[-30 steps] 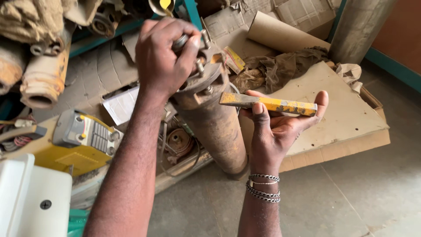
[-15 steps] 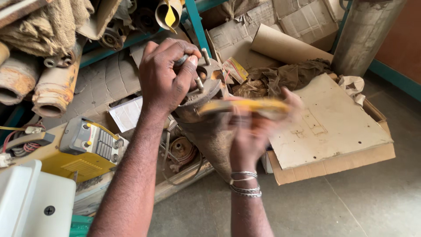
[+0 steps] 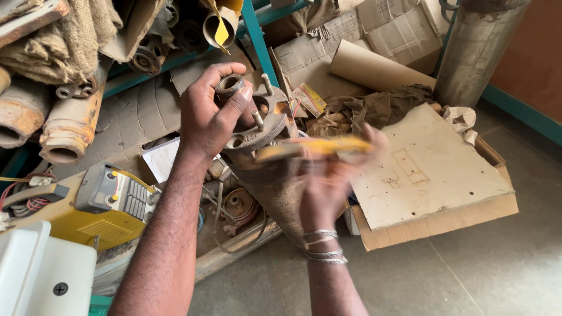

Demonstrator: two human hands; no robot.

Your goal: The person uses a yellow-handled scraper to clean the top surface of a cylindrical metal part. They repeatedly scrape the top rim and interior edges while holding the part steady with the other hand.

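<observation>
- Our left hand point(image 3: 208, 117) is closed around a small rusty ring-shaped part point(image 3: 229, 85), gripping it at the top of the rusty cylindrical motor body point(image 3: 275, 187).
- The motor body leans tilted, its studded flange point(image 3: 263, 126) uppermost, rising from the clutter on the floor toward the teal shelf frame point(image 3: 253, 29).
- Our right hand point(image 3: 328, 178) is blurred; its fingers are wrapped around a yellow bar point(image 3: 316, 146), held roughly level, its left end just beside the flange. We cannot tell whether bar and flange touch.
- A yellow welding machine point(image 3: 105, 202) sits left of our forearm.
- Flat cardboard point(image 3: 433, 175) lies to the right, with a crumpled brown cloth point(image 3: 369, 108) behind it.
</observation>
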